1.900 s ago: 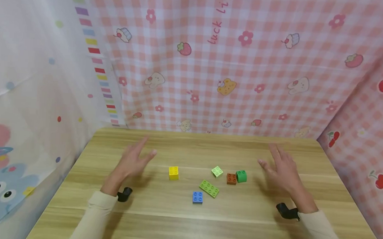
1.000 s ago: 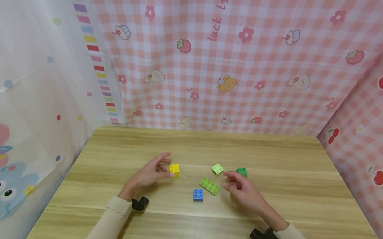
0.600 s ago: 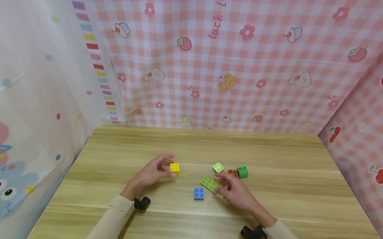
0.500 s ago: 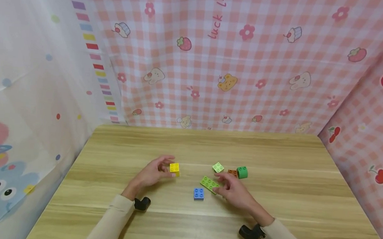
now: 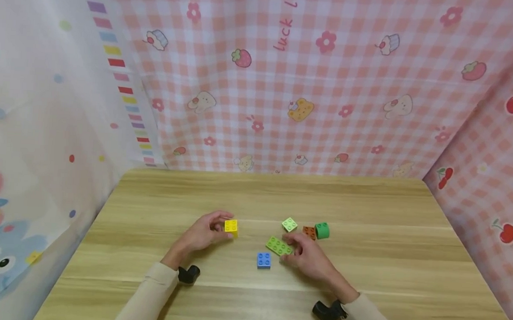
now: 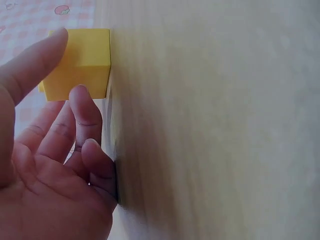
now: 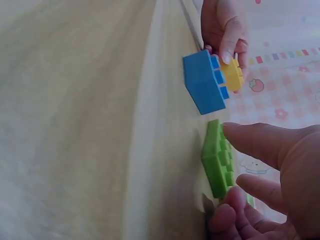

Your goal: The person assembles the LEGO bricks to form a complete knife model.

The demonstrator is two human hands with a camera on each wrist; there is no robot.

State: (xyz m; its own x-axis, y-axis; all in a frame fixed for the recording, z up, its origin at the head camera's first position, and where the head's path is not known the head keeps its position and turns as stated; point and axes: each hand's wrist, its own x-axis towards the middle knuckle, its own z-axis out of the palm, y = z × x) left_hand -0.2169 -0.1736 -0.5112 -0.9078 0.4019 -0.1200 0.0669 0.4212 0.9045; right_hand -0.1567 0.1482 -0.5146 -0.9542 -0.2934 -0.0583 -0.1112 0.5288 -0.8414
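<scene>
My left hand pinches a yellow building brick that rests on the table. In the left wrist view the thumb lies over one side of this brick; the index fingertip is hidden behind it. My right hand straddles a long lime-green brick, thumb at its near edge, fingers at the far side. In the right wrist view the thumb tip overlaps a corner of it, and the fingers look relaxed around it. A blue brick lies just left of the right thumb, studs up.
A pale-green brick lies beyond the long one. A brown brick, partly behind the right hand, sits beside a dark-green rounded brick. The wooden table meets a checked pink curtain at the back.
Both hands have come inward from the table's sides. The left has reached the yellow brick; the right has passed over the brown brick to the long lime-green one. The bricks stay in place.
</scene>
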